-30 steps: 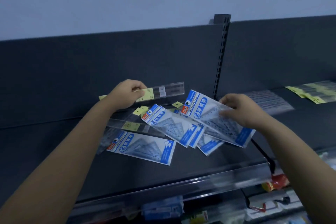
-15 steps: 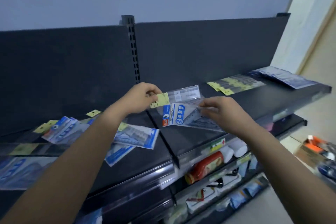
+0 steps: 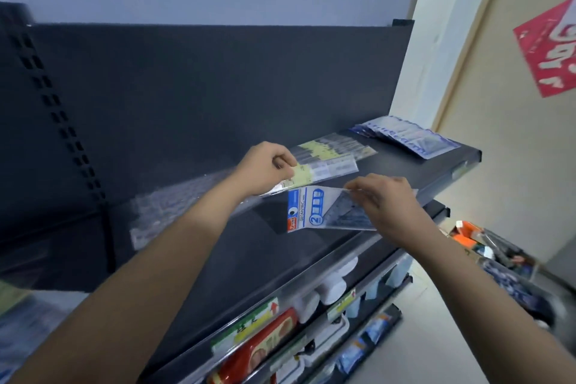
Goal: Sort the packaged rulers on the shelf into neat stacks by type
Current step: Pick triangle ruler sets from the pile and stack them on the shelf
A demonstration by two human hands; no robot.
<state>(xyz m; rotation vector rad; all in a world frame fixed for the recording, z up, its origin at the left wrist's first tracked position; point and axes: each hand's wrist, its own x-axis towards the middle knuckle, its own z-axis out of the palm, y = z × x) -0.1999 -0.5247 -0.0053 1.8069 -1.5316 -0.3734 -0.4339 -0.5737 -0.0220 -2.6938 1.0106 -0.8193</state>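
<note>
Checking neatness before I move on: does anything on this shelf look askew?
The blue packs at the far right end of the shelf lie fanned out, not squared. The yellow-labelled stack beside them is splayed. The left hand holds a ruler pack, the right hand a geometric set.

Dim, bluish light, motion blur smearing the frame edges, wide-angle bending at the corners, centre fairly sharp.

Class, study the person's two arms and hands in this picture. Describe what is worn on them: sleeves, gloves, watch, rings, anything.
Nothing worn shows. The left hand and right hand are ungloved, with no rings visible on the fingers that show. The left forearm and right forearm are bare to the picture's edge: no sleeve, watch or bracelet in view.
</note>
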